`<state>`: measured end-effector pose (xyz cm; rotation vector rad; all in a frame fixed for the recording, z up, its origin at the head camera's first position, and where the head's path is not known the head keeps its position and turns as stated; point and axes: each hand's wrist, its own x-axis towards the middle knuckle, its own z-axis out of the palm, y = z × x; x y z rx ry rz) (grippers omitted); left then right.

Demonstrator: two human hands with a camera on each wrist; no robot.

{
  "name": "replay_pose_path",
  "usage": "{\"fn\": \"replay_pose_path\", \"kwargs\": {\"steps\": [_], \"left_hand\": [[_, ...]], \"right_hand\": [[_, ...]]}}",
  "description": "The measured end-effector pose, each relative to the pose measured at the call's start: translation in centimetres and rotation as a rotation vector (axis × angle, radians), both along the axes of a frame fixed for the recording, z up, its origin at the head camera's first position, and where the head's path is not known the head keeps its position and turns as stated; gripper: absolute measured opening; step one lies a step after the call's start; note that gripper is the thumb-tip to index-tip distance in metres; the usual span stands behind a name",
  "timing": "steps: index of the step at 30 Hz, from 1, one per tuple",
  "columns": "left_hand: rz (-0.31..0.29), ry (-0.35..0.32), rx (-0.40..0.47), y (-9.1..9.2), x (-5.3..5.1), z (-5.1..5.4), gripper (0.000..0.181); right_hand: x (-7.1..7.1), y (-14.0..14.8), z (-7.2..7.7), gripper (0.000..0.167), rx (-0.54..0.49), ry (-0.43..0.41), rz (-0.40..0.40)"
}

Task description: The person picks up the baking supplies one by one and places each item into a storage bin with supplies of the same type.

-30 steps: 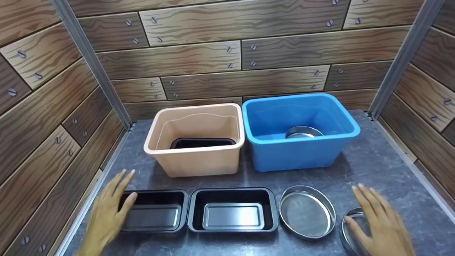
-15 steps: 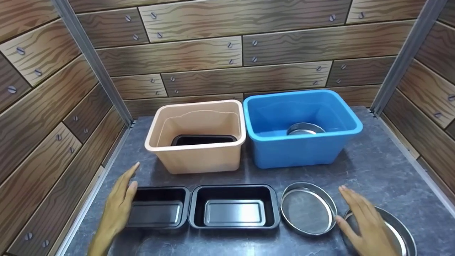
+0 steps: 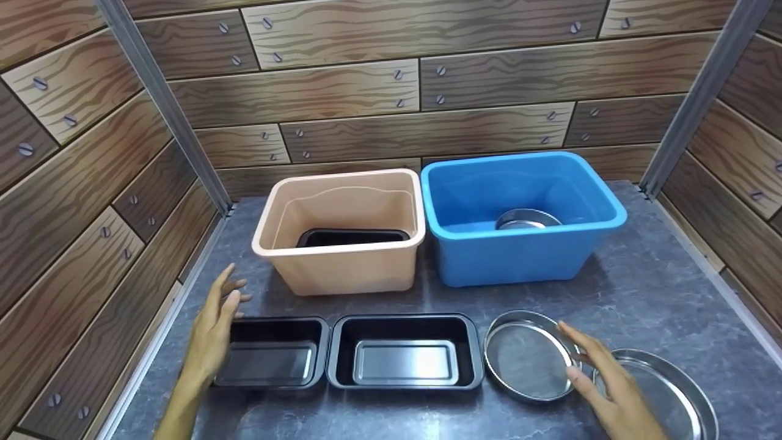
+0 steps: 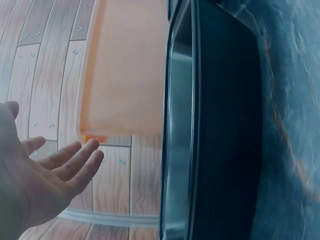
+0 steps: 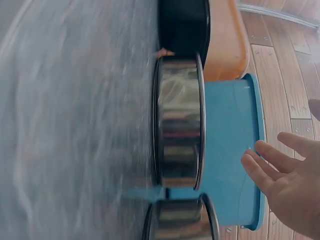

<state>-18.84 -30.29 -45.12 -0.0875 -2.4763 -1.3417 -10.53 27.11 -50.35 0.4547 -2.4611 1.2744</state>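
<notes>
My left hand (image 3: 209,339) hovers at the left end of a black loaf pan (image 3: 275,354), fingers loosely spread and holding nothing. In the left wrist view that hand (image 4: 55,175) is apart from the pan's rim (image 4: 195,125). A second loaf pan (image 3: 405,363) lies beside it. My right hand (image 3: 617,391) hangs over the space between two round cake tins, a smaller one (image 3: 528,360) and a larger one (image 3: 663,391) that it partly hides. Nothing is in its fingers, and the right wrist view shows the hand (image 5: 290,175) apart from the tins.
Behind the row stand a beige bin (image 3: 348,269) with a dark pan (image 3: 354,237) inside and a blue bin (image 3: 519,256) with a round tin (image 3: 528,218) inside. Wood-patterned walls (image 3: 354,98) enclose the grey marbled tabletop (image 3: 666,305) at the back and sides.
My right hand has moved left from over the larger cake tin towards the smaller one. My left hand has shifted slightly right and away from me. The pans and bins stay put.
</notes>
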Motion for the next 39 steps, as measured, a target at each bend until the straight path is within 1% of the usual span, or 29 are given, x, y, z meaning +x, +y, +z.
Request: {"fn": "replay_pose_path", "kwargs": {"steps": [3, 6, 10, 13, 16, 18, 22, 25, 29, 32, 36, 39], "left_hand": [[-0.006, -0.005, 0.023, 0.2, -0.4, -0.2, 0.052], [-0.001, -0.012, 0.038, 0.3, -0.8, -0.3, 0.052], [-0.001, -0.036, 0.090, 0.5, -1.2, -0.4, 0.053], [-0.002, -0.047, 0.155, 0.7, -1.5, -0.5, 0.052], [-0.001, -0.050, 0.221, 0.8, -1.8, -0.7, 0.051], [0.000, -0.049, 0.260, 0.8, -2.0, -0.8, 0.051], [0.002, -0.046, 0.317, 0.6, -2.6, -0.7, 0.050], [0.001, -0.041, 0.331, 0.6, -3.2, -0.5, 0.051], [0.014, -0.032, 0.331, 0.6, -3.7, -0.2, 0.050], [0.014, -0.030, 0.322, 0.8, -4.0, 0.0, 0.050], [0.018, -0.041, 0.305, 1.2, -4.6, 0.1, 0.051], [0.027, -0.052, 0.308, 1.5, -4.8, 0.1, 0.051]], "right_hand": [[-0.1, -0.1, 0.0, 0.061, -0.043, 0.005, 0.078], [-0.2, -0.2, 0.0, 0.060, -0.059, -0.006, 0.139], [-0.2, -0.9, 0.2, 0.058, -0.122, -0.053, 0.135], [-0.2, -1.7, 0.4, 0.056, -0.203, -0.097, 0.106], [-0.3, -2.4, 0.6, 0.055, -0.269, -0.135, 0.105], [-0.4, -2.8, 0.6, 0.054, -0.295, -0.137, 0.116], [-0.7, -3.4, 0.3, 0.054, -0.344, -0.102, 0.144], [-0.8, -3.8, 0.0, 0.053, -0.359, -0.083, 0.173], [-0.8, -4.3, -0.2, 0.050, -0.367, -0.098, 0.175], [-0.8, -4.8, -0.2, 0.049, -0.383, -0.085, 0.167], [-0.9, -5.2, -0.4, 0.050, -0.390, -0.063, 0.172], [-0.9, -5.4, -0.5, 0.051, -0.383, -0.054, 0.193]]}}
